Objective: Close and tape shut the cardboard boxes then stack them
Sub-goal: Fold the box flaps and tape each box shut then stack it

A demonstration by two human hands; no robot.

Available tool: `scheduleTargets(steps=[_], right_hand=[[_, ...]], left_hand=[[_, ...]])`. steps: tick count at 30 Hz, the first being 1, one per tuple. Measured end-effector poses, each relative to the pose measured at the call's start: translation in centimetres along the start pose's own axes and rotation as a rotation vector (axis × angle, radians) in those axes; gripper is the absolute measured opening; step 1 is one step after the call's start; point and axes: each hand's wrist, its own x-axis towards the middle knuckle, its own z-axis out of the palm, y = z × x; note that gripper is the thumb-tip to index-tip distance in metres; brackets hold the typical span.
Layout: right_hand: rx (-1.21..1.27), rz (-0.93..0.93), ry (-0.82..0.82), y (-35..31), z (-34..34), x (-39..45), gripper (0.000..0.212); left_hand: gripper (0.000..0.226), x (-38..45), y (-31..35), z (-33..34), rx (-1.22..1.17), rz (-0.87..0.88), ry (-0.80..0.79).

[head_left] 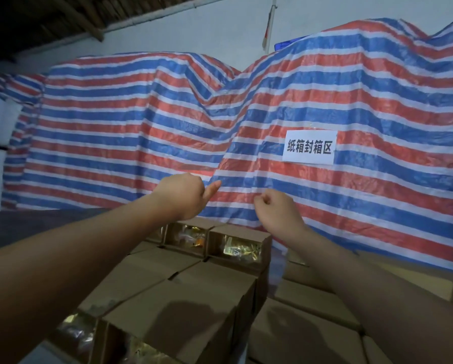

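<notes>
Our fingers are curled into fists on both the left hand (pixel 179 197) and the right hand (pixel 278 210), and we cannot tell if they hold anything. Under them sit the cardboard boxes (pixel 193 298), packed side by side, some open. Behind hangs a big striped tarp (pixel 130 122) with a white paper sign (pixel 309 147).

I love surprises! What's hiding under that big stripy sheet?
Nobody can tell: the red, white and blue striped plastic tarpaulin covers tall lumpy piles completely. Only a white paper sign shows on it.
</notes>
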Motion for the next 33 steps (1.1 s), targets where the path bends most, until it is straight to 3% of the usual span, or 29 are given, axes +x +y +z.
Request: scheduleTargets(steps=[2, 9, 17, 20, 23, 29, 33], right_hand=[[-0.064, 0.047, -0.059, 2.0, 1.4, 1.2, 0.028], [-0.474, 0.107, -0.246, 8.6, 6.2, 4.1, 0.016], [-0.621, 0.079, -0.296, 13.4, 10.5, 4.8, 0.03], [-0.62, 0.079, -0.251, 14.3, 11.3, 5.2, 0.016], [-0.665, 0.094, -0.258, 14.2, 11.2, 5.7, 0.016], [-0.661, 0.071, -0.292, 11.8, 7.6, 5.9, 0.024], [-0.627, 0.056, -0.269, 8.5, 4.6, 5.2, 0.014]], left_hand=[[0.061, 0.7, 0.0, 2.1, 0.014, 0.029, -0.022], [0.011, 5.5, 0.1, 9.8, 0.013, 0.087, -0.161], [0.059, 7.9, 1.3, 17.0, -0.05, 0.175, -0.231], [0.057, 8.0, 1.3, 18.3, 0.028, 0.229, -0.25], [0.054, 7.9, 1.3, 18.6, 0.077, 0.24, -0.232], [0.052, 7.3, 1.0, 16.1, 0.008, 0.206, -0.201], [0.037, 6.7, 1.1, 12.5, -0.086, 0.174, -0.174]])
